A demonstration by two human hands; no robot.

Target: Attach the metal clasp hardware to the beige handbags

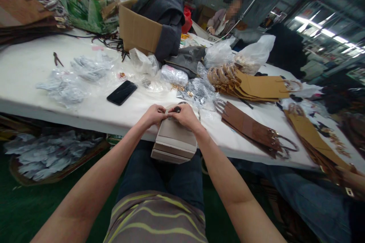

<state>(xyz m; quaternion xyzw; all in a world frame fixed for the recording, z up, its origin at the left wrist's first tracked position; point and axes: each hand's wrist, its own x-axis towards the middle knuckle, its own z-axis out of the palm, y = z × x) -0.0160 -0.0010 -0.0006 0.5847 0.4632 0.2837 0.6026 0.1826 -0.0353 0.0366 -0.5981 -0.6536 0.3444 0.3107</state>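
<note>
A stack of light grey-beige panels [176, 138] lies over the front edge of the white table [97, 110], its near end above my lap. My left hand [155, 115] is at the far end of the stack, thumb and fingers pinched together on something too small to make out. Just right of it, my right hand [184, 114] has its fingers closed around a small dark item [177, 109] at the same end. The two hands nearly touch. Small gold metal pieces [189, 93] and clear plastic lie beyond them.
A black phone [122, 92] and plastic bags [64, 87] lie left. Brown pieces [251, 129] and tan pieces [262, 86] with handles lie right. A cardboard box [139, 28] holds dark cloth. One person [224, 21] sits across; another person's arm [353, 180] is at right.
</note>
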